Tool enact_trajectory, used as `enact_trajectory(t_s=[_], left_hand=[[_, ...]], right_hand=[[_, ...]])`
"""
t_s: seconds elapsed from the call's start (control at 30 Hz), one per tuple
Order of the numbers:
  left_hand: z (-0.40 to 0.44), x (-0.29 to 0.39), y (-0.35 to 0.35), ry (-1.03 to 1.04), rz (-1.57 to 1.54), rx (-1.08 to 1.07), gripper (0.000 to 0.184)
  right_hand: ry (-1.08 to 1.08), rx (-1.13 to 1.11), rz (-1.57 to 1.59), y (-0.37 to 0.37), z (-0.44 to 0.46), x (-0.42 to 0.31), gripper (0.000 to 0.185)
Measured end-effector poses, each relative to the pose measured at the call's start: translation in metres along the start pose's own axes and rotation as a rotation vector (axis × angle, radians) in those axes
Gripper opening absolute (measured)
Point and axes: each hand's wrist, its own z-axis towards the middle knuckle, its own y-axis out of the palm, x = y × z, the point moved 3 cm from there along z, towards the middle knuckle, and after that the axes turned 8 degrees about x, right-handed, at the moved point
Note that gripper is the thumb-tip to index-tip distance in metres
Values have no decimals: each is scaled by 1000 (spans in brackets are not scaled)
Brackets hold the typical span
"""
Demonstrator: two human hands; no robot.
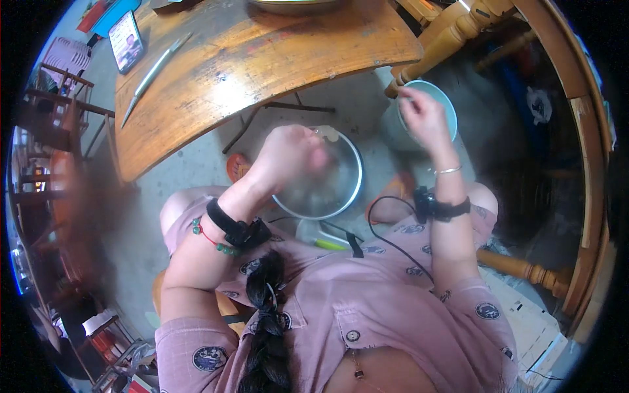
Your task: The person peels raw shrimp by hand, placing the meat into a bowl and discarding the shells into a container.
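My left hand [291,154] is closed above a round metal basin [359,171] on the floor between my legs. Pale bits show near its fingertips and inside the basin, blurred, so what the fingers hold is unclear. Over the rim of a pale blue bucket [448,105] to the right is my right hand [426,119]. Its fingers are bent and smeared by motion, and I cannot see anything in them. The bucket's contents are hidden.
A wooden table [282,49] stands ahead, with a phone [126,41] and a long thin tool [156,75] on it. Wooden chair parts [458,33] rise at the right. A black cable [377,213] hangs across my lap.
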Motion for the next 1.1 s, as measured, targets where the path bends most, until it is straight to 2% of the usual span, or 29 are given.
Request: enact_trajectory(t_s=[0.07, 0.13, 0.17, 0.2, 0.23, 0.27, 0.33, 0.37, 0.53, 0.67, 0.8, 1.1], left_hand=[[1, -3, 1, -33, 60, -7, 16], [-4, -4, 4, -115, -14, -7, 17], [4, -16, 6, 287, 349, -67, 17], [0, -11, 8, 264, 314, -55, 18], [-2, -7, 10, 236, 323, -59, 19], [-15, 16, 12, -154, -22, -17, 19], [-12, 8, 12, -174, -90, -20, 20], [-12, 8, 13, -205, -156, -29, 19], [-10, 8, 15, -146, -92, -105, 24], [-9, 4, 21, -200, -55, -90, 27], [-14, 11, 23, -167, 35, -67, 28], [-15, 16, 27, -113, 116, -2, 29]], right_hand=[[-208, -140, 150, 10, -5, -58, 26], [-432, -218, 207, 22, -16, -93, 31], [-472, -265, 195, 29, -22, -97, 31], [-522, -302, 185, 38, -27, -101, 31], [-526, -346, 215, 43, -27, -103, 30], [-538, -391, 248, 45, -27, -106, 30], [-494, -470, 220, 46, -28, -108, 27], [-514, -435, 206, 46, -27, -110, 24], [-564, -457, 94, 43, -25, -124, 17], [-651, -514, -6, 36, -27, -125, 19], [-753, -432, 80, 33, -32, -130, 19], [-695, -456, -12, 34, -34, -122, 17]])
